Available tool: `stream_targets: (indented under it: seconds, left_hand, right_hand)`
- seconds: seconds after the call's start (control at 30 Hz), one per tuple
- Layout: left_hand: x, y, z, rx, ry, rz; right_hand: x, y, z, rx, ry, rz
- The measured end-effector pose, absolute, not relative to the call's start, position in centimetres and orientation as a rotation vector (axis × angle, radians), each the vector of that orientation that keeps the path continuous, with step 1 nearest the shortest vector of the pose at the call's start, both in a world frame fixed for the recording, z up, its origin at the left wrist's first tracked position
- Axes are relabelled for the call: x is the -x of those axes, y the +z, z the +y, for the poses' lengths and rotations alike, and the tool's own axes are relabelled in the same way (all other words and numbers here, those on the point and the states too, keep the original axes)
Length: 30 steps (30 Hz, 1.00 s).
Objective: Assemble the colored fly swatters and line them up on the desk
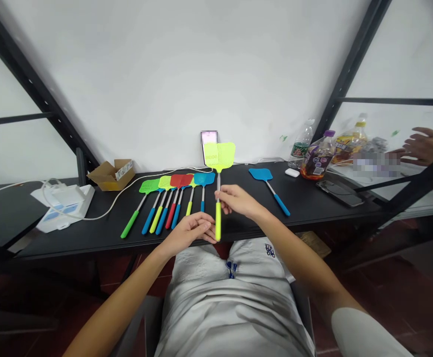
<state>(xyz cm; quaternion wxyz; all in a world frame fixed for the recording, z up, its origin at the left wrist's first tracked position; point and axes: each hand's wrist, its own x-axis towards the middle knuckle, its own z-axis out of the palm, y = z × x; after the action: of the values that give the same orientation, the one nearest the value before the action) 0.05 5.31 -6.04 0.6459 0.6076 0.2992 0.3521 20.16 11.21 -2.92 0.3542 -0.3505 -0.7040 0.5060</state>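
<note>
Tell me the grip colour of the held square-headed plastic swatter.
The slim plastic grip is bright yellow-green, shown best in the head-camera view.

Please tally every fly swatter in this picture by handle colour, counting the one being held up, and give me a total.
Blue-handled fly swatters: 5
Yellow-handled fly swatters: 3
Green-handled fly swatter: 1
Red-handled fly swatter: 1
Total: 10

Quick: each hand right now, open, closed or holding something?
Left hand: loosely curled at the lower end of the yellow-green swatter; whether gripping cannot be told.
Right hand: closed, holding that swatter.
</note>
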Motion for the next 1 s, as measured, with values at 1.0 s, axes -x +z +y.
stream_targets:
  seconds: [1.0]
  left_hand:
    - [0.1, -6.2, 5.6, -1.428, 0.752, 0.661]
  right_hand:
    - [-29.8, -2.6, 16.3, 2.295, 0.059, -1.978]
